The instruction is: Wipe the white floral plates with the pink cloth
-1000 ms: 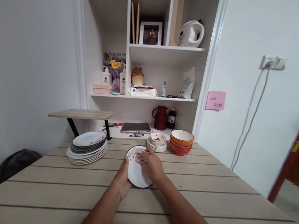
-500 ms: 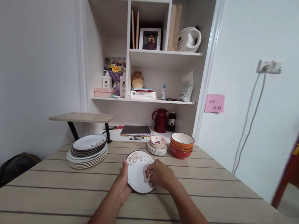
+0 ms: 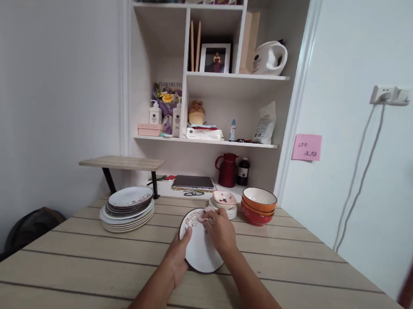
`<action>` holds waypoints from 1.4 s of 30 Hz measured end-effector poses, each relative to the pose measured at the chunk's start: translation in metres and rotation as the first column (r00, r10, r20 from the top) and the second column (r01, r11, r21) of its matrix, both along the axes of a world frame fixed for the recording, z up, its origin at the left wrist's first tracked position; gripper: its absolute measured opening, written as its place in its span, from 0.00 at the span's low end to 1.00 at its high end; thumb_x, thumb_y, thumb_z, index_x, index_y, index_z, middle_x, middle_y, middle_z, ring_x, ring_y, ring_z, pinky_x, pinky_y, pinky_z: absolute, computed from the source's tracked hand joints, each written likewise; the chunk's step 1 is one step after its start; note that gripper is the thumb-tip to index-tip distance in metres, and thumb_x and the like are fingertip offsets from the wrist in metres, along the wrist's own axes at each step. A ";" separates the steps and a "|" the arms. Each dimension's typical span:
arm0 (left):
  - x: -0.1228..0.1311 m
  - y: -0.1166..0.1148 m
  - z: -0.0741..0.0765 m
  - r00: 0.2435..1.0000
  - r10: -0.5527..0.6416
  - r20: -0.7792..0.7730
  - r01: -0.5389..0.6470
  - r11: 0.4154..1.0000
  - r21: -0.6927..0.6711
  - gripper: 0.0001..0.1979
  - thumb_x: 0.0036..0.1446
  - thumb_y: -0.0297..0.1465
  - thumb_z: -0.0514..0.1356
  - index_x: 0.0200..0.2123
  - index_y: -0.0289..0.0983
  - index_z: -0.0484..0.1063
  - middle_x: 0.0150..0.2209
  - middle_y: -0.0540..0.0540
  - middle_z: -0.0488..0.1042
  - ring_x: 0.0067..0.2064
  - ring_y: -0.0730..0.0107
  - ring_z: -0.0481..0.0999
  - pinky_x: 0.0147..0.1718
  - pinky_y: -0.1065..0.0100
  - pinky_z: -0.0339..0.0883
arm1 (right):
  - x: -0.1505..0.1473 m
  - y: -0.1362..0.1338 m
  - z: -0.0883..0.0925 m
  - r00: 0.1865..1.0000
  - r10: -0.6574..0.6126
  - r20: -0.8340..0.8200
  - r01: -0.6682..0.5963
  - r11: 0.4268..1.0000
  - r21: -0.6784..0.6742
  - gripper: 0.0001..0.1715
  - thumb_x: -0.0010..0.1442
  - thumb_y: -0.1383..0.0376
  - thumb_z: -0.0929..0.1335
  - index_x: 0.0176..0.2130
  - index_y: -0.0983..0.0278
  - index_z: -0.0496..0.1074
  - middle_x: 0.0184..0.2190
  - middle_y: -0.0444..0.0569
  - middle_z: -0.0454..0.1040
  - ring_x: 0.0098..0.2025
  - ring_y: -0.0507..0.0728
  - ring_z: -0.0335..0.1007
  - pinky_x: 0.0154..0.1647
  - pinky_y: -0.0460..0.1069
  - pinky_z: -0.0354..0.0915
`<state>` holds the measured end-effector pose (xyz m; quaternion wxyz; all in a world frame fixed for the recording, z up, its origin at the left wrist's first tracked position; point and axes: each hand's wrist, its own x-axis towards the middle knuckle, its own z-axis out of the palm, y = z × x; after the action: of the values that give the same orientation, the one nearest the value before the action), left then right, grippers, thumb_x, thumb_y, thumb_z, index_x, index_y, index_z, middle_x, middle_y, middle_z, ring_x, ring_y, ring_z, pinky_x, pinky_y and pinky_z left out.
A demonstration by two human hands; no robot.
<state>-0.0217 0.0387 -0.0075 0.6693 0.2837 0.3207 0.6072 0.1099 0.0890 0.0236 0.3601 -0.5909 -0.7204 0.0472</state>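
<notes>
A white plate (image 3: 202, 250) with a dark rim and a brown floral print is tilted toward me above the table. My left hand (image 3: 179, 254) grips its left edge, thumb on the face and the other fingers hidden behind. My right hand (image 3: 222, 230) is closed on a crumpled pale cloth or tissue (image 3: 207, 215), pressed to the plate's upper right part over the print. Behind the plate stand small white dishes (image 3: 231, 213) in a stack, topped by a pink-patterned bowl (image 3: 224, 198).
Stacked plates (image 3: 127, 215) stand at the left beside a small raised wooden shelf (image 3: 122, 162) on black legs. Orange and red bowls (image 3: 258, 206) are nested at the right. Glasses (image 3: 193, 193), a laptop (image 3: 192, 182) and a red jug (image 3: 228, 170) sit behind the table.
My right hand has slid the cloth from the plate's right side up to its upper edge. The left hand keeps hold of the plate. The whole view has shifted slightly.
</notes>
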 end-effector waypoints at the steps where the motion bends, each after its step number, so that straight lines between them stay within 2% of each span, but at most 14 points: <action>1: 0.001 -0.001 0.001 1.000 -0.005 -0.018 0.005 1.000 0.003 0.32 0.50 0.39 0.66 0.57 0.35 0.66 0.44 0.35 0.79 0.47 0.54 0.78 0.46 0.60 0.69 | -0.002 -0.001 0.002 1.000 0.025 0.002 -0.025 1.000 0.010 0.11 0.58 0.64 0.67 0.40 0.54 0.77 0.44 0.47 0.67 0.39 0.54 0.68 0.36 0.46 0.58; 6: 0.004 -0.006 0.002 0.997 -0.014 -0.072 0.017 0.999 0.048 0.31 0.50 0.38 0.66 0.56 0.36 0.66 0.44 0.37 0.80 0.45 0.56 0.78 0.45 0.62 0.68 | -0.008 -0.013 0.014 0.984 0.180 0.005 -0.180 0.983 0.023 0.11 0.57 0.65 0.67 0.39 0.55 0.77 0.43 0.46 0.68 0.40 0.54 0.68 0.39 0.46 0.59; 9: 0.004 -0.007 0.001 0.996 -0.039 -0.085 0.046 0.996 0.078 0.31 0.48 0.36 0.67 0.56 0.36 0.67 0.44 0.37 0.80 0.44 0.56 0.78 0.44 0.63 0.68 | -0.008 -0.025 0.018 0.955 0.290 0.064 -0.292 0.956 0.020 0.13 0.56 0.69 0.66 0.38 0.55 0.77 0.45 0.46 0.68 0.40 0.53 0.69 0.39 0.45 0.58; 15: 0.001 -0.009 0.002 0.981 -0.091 -0.174 0.105 0.992 0.074 0.32 0.43 0.33 0.70 0.53 0.35 0.69 0.42 0.37 0.80 0.41 0.55 0.79 0.38 0.65 0.67 | 0.006 -0.027 0.014 0.888 0.449 0.095 -0.451 0.893 -0.007 0.14 0.57 0.69 0.65 0.38 0.55 0.77 0.47 0.45 0.68 0.42 0.53 0.68 0.42 0.45 0.59; 17: 0.001 -0.008 0.002 0.983 -0.090 -0.163 0.100 0.993 0.058 0.32 0.42 0.32 0.70 0.53 0.33 0.69 0.41 0.36 0.80 0.41 0.54 0.79 0.38 0.65 0.68 | 0.010 -0.021 0.011 0.914 0.398 0.080 -0.400 0.917 0.007 0.13 0.58 0.67 0.65 0.39 0.53 0.77 0.47 0.45 0.67 0.43 0.53 0.68 0.41 0.46 0.59; 20: 0.000 -0.006 0.001 0.994 -0.058 -0.090 0.060 0.998 0.015 0.33 0.44 0.30 0.69 0.55 0.32 0.67 0.42 0.35 0.80 0.41 0.53 0.79 0.40 0.62 0.69 | 0.014 -0.010 0.008 0.967 0.243 0.078 -0.245 0.969 0.016 0.13 0.58 0.64 0.65 0.41 0.51 0.76 0.50 0.44 0.66 0.44 0.54 0.68 0.38 0.46 0.59; 25: -0.005 -0.001 -0.003 0.996 0.069 0.052 -0.066 0.996 -0.057 0.31 0.49 0.27 0.65 0.57 0.32 0.64 0.45 0.34 0.79 0.44 0.52 0.79 0.45 0.57 0.71 | 0.029 0.000 0.003 0.978 0.028 0.208 -0.009 0.996 -0.092 0.15 0.57 0.64 0.66 0.44 0.51 0.73 0.50 0.45 0.67 0.40 0.54 0.69 0.31 0.45 0.55; 29: -0.012 0.005 -0.003 0.977 0.200 0.080 -0.189 0.974 -0.124 0.27 0.52 0.25 0.62 0.56 0.31 0.65 0.44 0.34 0.79 0.47 0.53 0.78 0.47 0.55 0.71 | 0.041 -0.001 -0.006 0.959 0.039 0.281 0.017 0.981 -0.194 0.11 0.54 0.66 0.67 0.39 0.57 0.74 0.40 0.48 0.72 0.34 0.55 0.70 0.29 0.46 0.53; 32: -0.016 0.008 -0.001 0.964 0.249 0.099 -0.235 0.963 -0.132 0.23 0.53 0.25 0.60 0.54 0.31 0.67 0.46 0.35 0.79 0.48 0.55 0.78 0.48 0.57 0.71 | 0.042 -0.002 -0.009 0.948 0.071 0.311 -0.001 0.975 -0.220 0.10 0.53 0.67 0.67 0.37 0.57 0.75 0.39 0.48 0.72 0.36 0.56 0.70 0.29 0.46 0.53; 35: -0.016 0.007 -0.001 0.964 0.245 0.104 -0.231 0.964 -0.132 0.22 0.53 0.25 0.61 0.52 0.29 0.69 0.45 0.34 0.79 0.48 0.54 0.78 0.48 0.57 0.71 | 0.042 -0.001 -0.005 0.978 -0.025 0.207 0.047 0.993 -0.104 0.13 0.58 0.65 0.64 0.42 0.56 0.73 0.42 0.48 0.70 0.38 0.55 0.69 0.31 0.46 0.56; 37: -0.014 0.005 -0.001 0.968 0.229 0.102 -0.213 0.966 -0.144 0.23 0.51 0.24 0.62 0.52 0.29 0.69 0.43 0.33 0.79 0.47 0.53 0.78 0.47 0.56 0.71 | 0.042 0.000 0.000 0.995 -0.096 0.027 0.094 0.994 0.064 0.13 0.60 0.63 0.63 0.43 0.56 0.73 0.45 0.49 0.68 0.40 0.55 0.68 0.33 0.47 0.59; 38: -0.013 0.004 -0.002 0.970 0.220 0.101 -0.204 0.967 -0.150 0.24 0.50 0.23 0.62 0.53 0.29 0.68 0.43 0.34 0.80 0.47 0.53 0.78 0.47 0.56 0.71 | 0.042 0.000 0.002 0.994 -0.085 -0.061 0.094 0.984 0.149 0.12 0.61 0.63 0.62 0.43 0.57 0.73 0.45 0.49 0.67 0.41 0.56 0.68 0.35 0.47 0.60; 40: -0.011 0.001 -0.003 0.974 0.202 0.103 -0.185 0.970 -0.155 0.26 0.49 0.21 0.62 0.54 0.31 0.68 0.43 0.35 0.80 0.47 0.53 0.78 0.47 0.55 0.71 | 0.040 0.000 0.004 0.989 0.034 -0.142 0.007 0.961 0.275 0.11 0.61 0.63 0.62 0.41 0.58 0.73 0.46 0.49 0.67 0.44 0.56 0.68 0.38 0.48 0.63; 42: -0.010 0.000 -0.005 0.977 0.186 0.102 -0.171 0.974 -0.146 0.28 0.49 0.21 0.62 0.55 0.33 0.67 0.44 0.36 0.80 0.47 0.53 0.78 0.47 0.55 0.71 | 0.036 0.000 0.002 0.976 0.183 -0.115 -0.140 0.941 0.307 0.11 0.60 0.64 0.63 0.40 0.58 0.73 0.47 0.49 0.68 0.44 0.56 0.68 0.41 0.48 0.64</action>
<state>-0.0318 0.0391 -0.0121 0.6471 0.1717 0.3466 0.6570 0.1457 0.0892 0.0255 0.4898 -0.4640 -0.7381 0.0097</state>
